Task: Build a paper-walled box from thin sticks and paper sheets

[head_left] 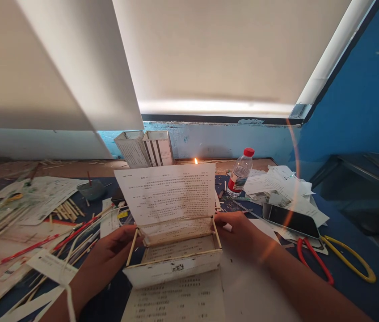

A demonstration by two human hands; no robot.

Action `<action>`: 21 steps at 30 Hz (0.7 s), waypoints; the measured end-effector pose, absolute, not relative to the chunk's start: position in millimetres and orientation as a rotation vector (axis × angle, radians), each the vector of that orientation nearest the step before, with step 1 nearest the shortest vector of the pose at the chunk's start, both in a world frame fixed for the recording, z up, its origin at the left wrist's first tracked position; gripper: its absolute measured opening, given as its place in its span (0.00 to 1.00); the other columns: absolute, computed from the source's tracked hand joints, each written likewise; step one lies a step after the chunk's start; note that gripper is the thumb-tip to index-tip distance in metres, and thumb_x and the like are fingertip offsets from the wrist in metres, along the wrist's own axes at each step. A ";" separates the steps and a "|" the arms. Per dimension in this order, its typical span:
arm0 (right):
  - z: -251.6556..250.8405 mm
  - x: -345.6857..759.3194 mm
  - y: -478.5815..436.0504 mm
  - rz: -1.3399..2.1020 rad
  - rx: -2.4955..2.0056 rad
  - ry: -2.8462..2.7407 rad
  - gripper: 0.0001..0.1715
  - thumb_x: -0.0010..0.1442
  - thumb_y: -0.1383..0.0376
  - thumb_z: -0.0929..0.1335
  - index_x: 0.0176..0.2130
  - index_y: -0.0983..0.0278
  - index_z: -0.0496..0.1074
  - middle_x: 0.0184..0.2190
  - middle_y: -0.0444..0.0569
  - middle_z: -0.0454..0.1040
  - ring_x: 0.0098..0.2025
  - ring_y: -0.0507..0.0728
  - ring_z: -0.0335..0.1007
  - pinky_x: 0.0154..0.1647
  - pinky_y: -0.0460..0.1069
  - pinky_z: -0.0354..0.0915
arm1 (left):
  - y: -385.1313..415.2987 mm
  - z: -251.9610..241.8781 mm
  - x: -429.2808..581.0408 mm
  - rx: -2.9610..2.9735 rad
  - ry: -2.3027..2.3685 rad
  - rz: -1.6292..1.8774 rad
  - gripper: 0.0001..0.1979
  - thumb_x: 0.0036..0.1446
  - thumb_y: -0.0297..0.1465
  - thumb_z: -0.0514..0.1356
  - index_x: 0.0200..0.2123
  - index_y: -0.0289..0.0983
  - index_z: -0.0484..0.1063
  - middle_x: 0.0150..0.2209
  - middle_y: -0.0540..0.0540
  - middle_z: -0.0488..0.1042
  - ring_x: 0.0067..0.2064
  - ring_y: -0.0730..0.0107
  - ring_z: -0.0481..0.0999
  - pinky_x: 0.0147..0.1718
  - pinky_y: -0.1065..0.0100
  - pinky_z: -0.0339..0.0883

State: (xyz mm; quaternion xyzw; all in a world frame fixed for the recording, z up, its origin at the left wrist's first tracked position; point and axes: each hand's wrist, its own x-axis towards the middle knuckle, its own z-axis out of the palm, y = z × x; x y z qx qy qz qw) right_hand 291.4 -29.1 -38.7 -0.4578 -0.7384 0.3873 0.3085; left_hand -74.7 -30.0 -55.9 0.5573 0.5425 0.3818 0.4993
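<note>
A small box of thin wooden sticks and printed paper (172,268) is in front of me, with its inside facing up. A sheet of printed paper (172,192) rises from its far side, and more printed paper (176,304) extends from its near side. My left hand (112,250) grips the box's left end, fingers closed at the stick edge. At the far right corner, my right hand (234,226) pinches the box; its fingertips are partly hidden. Behind the raised sheet a small flame (195,160) burns, its source hidden.
Two paper-covered boxes (157,150) stand by the wall. A red-capped water bottle (241,173), paper scraps (283,181), a phone (290,220) and a tool with red handles (313,261) and yellow scissor-like handles (350,259) lie rightward. Sticks (67,210) and red pens (30,248) clutter the left.
</note>
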 end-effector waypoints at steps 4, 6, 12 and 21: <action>-34.8 289.2 -30.0 1.099 -1.204 -1.911 0.10 0.68 0.64 0.67 0.44 0.59 0.80 0.41 0.46 0.82 0.41 0.55 0.76 0.39 0.46 0.69 | -29.6 -55.8 -73.5 1.350 1.326 0.954 0.18 0.51 0.46 0.73 0.41 0.43 0.81 0.42 0.46 0.87 0.41 0.60 0.85 0.39 0.69 0.79; -34.1 287.6 -30.9 1.121 -1.206 -1.885 0.11 0.68 0.64 0.66 0.46 0.58 0.79 0.42 0.46 0.82 0.42 0.55 0.76 0.39 0.46 0.69 | -30.6 -53.7 -71.8 1.347 1.335 0.962 0.18 0.51 0.46 0.73 0.41 0.42 0.81 0.42 0.46 0.87 0.40 0.59 0.85 0.38 0.68 0.80; -38.5 284.9 -32.8 1.028 -1.196 -1.875 0.12 0.67 0.66 0.66 0.37 0.62 0.80 0.37 0.47 0.82 0.39 0.56 0.73 0.36 0.46 0.67 | -34.7 -43.6 -68.1 1.327 1.388 0.944 0.15 0.55 0.43 0.72 0.41 0.42 0.81 0.41 0.48 0.87 0.43 0.57 0.85 0.42 0.66 0.80; -33.9 287.1 -30.6 1.016 -1.132 -1.913 0.10 0.66 0.64 0.68 0.39 0.62 0.81 0.38 0.49 0.82 0.39 0.57 0.76 0.38 0.48 0.71 | -33.4 -43.9 -68.3 1.277 1.308 0.931 0.13 0.57 0.43 0.71 0.42 0.44 0.79 0.43 0.49 0.86 0.44 0.59 0.84 0.42 0.68 0.78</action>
